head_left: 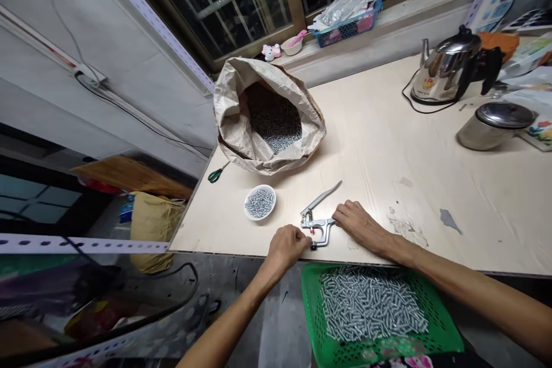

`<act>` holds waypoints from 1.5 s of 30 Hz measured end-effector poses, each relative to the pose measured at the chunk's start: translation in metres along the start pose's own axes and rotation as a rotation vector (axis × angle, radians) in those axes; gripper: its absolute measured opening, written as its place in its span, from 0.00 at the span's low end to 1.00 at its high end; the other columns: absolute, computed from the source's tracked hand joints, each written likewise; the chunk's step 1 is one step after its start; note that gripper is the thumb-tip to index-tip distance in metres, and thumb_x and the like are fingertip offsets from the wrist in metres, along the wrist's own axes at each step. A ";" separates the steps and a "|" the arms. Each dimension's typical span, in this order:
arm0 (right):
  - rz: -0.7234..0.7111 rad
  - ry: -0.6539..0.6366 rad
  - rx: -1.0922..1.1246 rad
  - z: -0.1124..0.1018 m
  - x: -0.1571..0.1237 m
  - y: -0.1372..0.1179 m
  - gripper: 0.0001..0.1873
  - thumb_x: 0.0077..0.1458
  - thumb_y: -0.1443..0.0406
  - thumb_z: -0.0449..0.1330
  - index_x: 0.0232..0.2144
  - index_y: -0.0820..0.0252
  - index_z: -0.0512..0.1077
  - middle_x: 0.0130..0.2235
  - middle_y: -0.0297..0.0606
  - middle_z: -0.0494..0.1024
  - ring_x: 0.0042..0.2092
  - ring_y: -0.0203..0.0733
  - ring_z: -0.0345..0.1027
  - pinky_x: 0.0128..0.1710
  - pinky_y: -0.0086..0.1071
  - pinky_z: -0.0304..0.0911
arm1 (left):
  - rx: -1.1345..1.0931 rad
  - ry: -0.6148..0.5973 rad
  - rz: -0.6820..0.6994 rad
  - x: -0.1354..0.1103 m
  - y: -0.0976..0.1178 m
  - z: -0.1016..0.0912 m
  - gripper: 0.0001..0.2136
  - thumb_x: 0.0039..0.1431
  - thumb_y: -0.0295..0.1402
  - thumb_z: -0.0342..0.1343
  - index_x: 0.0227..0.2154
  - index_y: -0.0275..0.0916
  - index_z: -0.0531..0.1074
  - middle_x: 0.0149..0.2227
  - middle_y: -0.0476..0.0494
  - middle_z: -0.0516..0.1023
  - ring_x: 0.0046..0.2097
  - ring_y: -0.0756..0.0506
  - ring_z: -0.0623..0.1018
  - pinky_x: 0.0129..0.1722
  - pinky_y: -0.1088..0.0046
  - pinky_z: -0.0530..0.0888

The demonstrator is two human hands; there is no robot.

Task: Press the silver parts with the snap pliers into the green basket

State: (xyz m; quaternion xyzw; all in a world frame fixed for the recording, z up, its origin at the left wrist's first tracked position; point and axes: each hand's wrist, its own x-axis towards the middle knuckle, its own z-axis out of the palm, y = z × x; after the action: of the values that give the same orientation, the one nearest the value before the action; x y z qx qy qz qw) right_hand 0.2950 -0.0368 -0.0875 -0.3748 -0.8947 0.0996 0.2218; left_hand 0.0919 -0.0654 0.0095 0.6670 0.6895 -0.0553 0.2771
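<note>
Silver metal hand pliers point(321, 223), where exactly?

Flat on the pale wood-look tabletop point(366, 155), nr the front edge. Upper lever's swung up & away from the lower handle, so tool's open. Small red tip point(312, 231) inside its C-shaped frame.

OK, grip?

R hand point(360, 224) has fingers closed over the lower handle's end. L hand point(287, 246) is at the frame's mouth, thumb + fingers drawn together; can't tell if anything's b/w them.

Stuff nearby?

Small round white bowl point(258, 219) of short silver metal pieces point(260, 202), left of the pliers, twd the left edge. Behind it, big open beige sack point(228, 103) w/ more metal bits inside, nr back-left corner. Green-handled scissors point(214, 176) by left edge, just beside the sack.

Rest?

Bright green perforated plastic basket point(307, 299) below the front edge, heaped w/ short silver tubes point(371, 305). Shiny steel kettle point(446, 72), black handle, nr back edge, far right.
</note>
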 end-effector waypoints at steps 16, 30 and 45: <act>-0.022 0.115 -0.039 0.012 0.000 0.002 0.09 0.62 0.71 0.47 0.31 0.59 0.64 0.33 0.38 0.67 0.35 0.43 0.57 0.34 0.36 0.50 | 0.590 0.360 -0.014 0.054 -0.090 -0.069 0.13 0.65 0.29 0.44 0.42 0.39 0.74 0.44 0.40 0.72 0.49 0.41 0.68 0.34 0.71 0.68; -0.094 0.158 -0.116 0.014 0.001 0.003 0.10 0.63 0.71 0.47 0.31 0.60 0.65 0.31 0.37 0.67 0.34 0.42 0.57 0.35 0.36 0.49 | 0.317 0.451 0.144 0.048 -0.082 -0.053 0.04 0.58 0.24 0.51 0.32 0.35 0.70 0.33 0.42 0.73 0.36 0.46 0.73 0.36 0.72 0.69; -0.076 0.149 -0.199 0.010 0.003 0.002 0.09 0.62 0.70 0.50 0.30 0.60 0.66 0.31 0.37 0.68 0.35 0.42 0.56 0.36 0.36 0.48 | 0.564 0.091 0.246 0.019 -0.055 0.006 0.13 0.60 0.19 0.43 0.38 0.34 0.70 0.41 0.36 0.72 0.44 0.42 0.71 0.40 0.68 0.70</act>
State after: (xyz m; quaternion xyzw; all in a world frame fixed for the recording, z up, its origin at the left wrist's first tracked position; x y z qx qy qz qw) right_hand 0.2897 -0.0331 -0.0957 -0.3670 -0.8948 -0.0263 0.2527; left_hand 0.0425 -0.0568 -0.0206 0.7977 0.5728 -0.1805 0.0545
